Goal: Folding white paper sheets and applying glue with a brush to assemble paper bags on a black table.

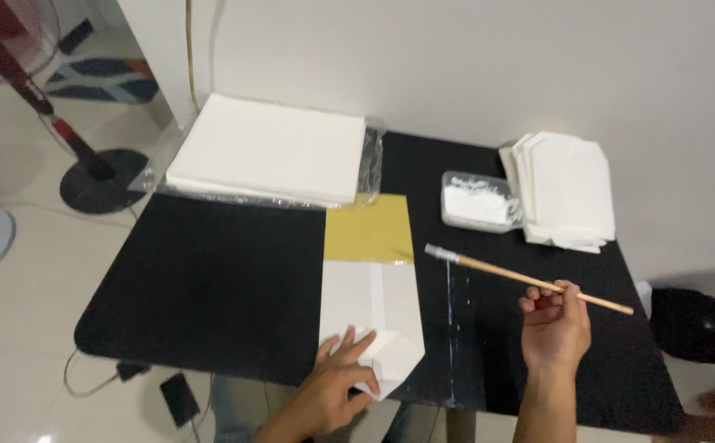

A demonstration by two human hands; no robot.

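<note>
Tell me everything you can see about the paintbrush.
The paintbrush is long and thin, with a pale wooden handle, a silvery ferrule and a flat whitish tip. The right hand pinches it near the handle's far end, holding it slanted above the black table, bristles pointing up-left toward the folded white paper.

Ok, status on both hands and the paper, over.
Left hand flat on folded white paper. Right hand grips brush, raised over black table. Paste tub beyond, nothing blocking.

Both forearms cut off by the bottom edge. Near corner of the folded white paper bag (pixel 371 316) hidden under the left hand (pixel 337 385). Fan (pixel 13 49) cropped at the top-left edge; contents of the clear tub (pixel 481 203) too blurred to tell.
</note>
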